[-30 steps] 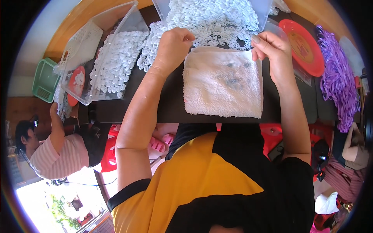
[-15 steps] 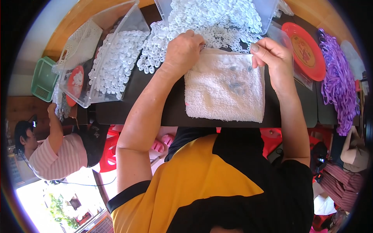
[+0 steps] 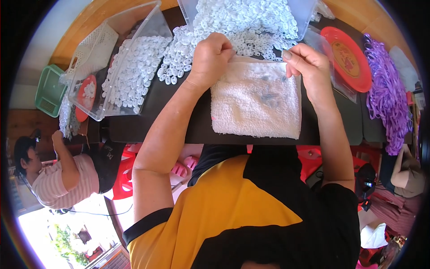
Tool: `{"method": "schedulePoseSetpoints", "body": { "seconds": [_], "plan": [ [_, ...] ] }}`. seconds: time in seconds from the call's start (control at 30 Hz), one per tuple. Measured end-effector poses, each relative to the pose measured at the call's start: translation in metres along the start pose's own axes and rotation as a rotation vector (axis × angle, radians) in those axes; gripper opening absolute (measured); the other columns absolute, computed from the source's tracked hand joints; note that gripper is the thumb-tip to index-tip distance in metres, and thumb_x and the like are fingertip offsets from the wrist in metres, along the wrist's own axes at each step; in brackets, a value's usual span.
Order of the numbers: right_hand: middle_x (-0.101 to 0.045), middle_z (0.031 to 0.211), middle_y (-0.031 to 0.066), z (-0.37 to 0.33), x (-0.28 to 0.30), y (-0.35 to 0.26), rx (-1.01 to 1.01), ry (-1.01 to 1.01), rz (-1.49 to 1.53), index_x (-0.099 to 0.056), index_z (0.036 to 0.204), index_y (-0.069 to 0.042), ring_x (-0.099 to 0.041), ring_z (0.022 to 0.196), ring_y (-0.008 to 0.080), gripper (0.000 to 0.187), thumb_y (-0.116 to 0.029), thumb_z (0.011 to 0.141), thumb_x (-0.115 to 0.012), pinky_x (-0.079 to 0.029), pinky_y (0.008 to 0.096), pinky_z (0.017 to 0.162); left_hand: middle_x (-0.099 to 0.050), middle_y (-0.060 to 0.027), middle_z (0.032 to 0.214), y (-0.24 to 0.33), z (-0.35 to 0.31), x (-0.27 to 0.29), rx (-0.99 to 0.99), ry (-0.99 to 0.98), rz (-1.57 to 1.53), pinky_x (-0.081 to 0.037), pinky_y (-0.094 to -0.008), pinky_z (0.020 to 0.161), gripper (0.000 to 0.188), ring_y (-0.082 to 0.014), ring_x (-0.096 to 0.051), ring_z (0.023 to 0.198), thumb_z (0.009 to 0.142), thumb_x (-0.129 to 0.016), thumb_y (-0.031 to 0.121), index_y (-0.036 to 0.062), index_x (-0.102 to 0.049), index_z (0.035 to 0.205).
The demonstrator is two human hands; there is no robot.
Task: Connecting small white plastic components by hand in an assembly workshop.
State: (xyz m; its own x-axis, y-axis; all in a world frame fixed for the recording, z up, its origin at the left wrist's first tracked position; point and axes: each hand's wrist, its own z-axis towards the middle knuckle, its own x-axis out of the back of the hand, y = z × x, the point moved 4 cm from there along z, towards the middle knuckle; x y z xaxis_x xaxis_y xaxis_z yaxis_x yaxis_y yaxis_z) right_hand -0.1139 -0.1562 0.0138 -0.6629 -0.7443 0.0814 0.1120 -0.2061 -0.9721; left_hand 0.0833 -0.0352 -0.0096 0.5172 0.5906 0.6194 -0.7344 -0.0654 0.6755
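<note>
A folded white terry towel (image 3: 255, 105) with a few grey-blue smudges lies flat on the dark table in front of me. My left hand (image 3: 211, 58) is closed at its far left corner, thumb against curled fingers. At the far right corner my right hand (image 3: 309, 65) is closed in a pinch, with thumb and forefinger together. What either hand pinches is too small or hidden to make out. Just beyond my hands, many small white plastic pieces with holes (image 3: 177, 62) are heaped on the table, spilling from a clear plastic bin (image 3: 306, 20).
Left stands another clear bin (image 3: 101, 112) of white pieces, near a green basket (image 3: 42, 89) and a small red plate (image 3: 79, 107). Right are a red plate (image 3: 365, 78) and a purple ribbon bundle (image 3: 387, 98). A person (image 3: 67, 179) sits left; another person's arm (image 3: 399, 172) shows right.
The whole view has shifted slightly. My hands stay closed at the towel's far corners, the right one slightly nearer the left. The hand of the person at left is lower.
</note>
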Motion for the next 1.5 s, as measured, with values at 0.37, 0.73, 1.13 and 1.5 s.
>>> {"method": "schedulePoseSetpoints", "body": {
  "seconds": [0.37,0.73,1.13,1.5],
  "plan": [
    [-0.058,0.074,-0.0009,-0.006,-0.008,-0.005,0.106,-0.073,-0.029,-0.063,0.089,-0.001,-0.051,0.064,0.0067,0.011,-0.012,0.088,-0.066,-0.042,0.0221,0.059,-0.061,-0.0056,0.071,0.076,-0.019,0.002,0.327,-0.137,-0.727,-0.040,-0.0224,0.049,0.006,-0.0095,-0.053,0.057,0.082,-0.064,-0.003,-0.0039,-0.063,0.088],
    [-0.061,0.077,-0.0003,0.004,0.007,0.005,0.149,-0.021,-0.088,-0.063,0.093,0.001,-0.054,0.068,0.0071,0.008,-0.006,0.089,-0.063,-0.045,0.0226,0.062,-0.061,-0.0034,0.069,0.045,-0.016,-0.020,0.348,0.012,-0.650,-0.038,-0.0211,0.047,0.009,-0.0080,-0.052,0.056,0.078,-0.066,-0.003,-0.0022,-0.066,0.087],
    [-0.057,0.082,0.0048,-0.007,-0.013,-0.001,0.568,-0.169,-1.093,-0.065,0.081,-0.010,-0.059,0.086,0.0244,0.006,-0.007,0.076,-0.061,-0.044,0.0393,0.074,-0.061,-0.0007,0.070,0.030,-0.022,-0.024,0.335,-0.011,-0.629,-0.039,-0.0196,0.051,0.008,-0.0051,-0.051,0.059,0.080,-0.067,0.002,-0.0005,-0.066,0.088],
    [-0.059,0.081,0.0063,0.000,-0.009,-0.008,0.464,-0.199,-0.622,-0.064,0.087,-0.001,-0.060,0.078,0.0207,0.012,0.002,0.076,-0.064,-0.046,0.0305,0.070,-0.063,0.0002,0.076,0.049,-0.026,-0.023,0.313,-0.134,-0.612,-0.043,-0.0201,0.055,0.009,-0.0048,-0.053,0.063,0.082,-0.068,0.004,0.0005,-0.068,0.090]
  ]
}}
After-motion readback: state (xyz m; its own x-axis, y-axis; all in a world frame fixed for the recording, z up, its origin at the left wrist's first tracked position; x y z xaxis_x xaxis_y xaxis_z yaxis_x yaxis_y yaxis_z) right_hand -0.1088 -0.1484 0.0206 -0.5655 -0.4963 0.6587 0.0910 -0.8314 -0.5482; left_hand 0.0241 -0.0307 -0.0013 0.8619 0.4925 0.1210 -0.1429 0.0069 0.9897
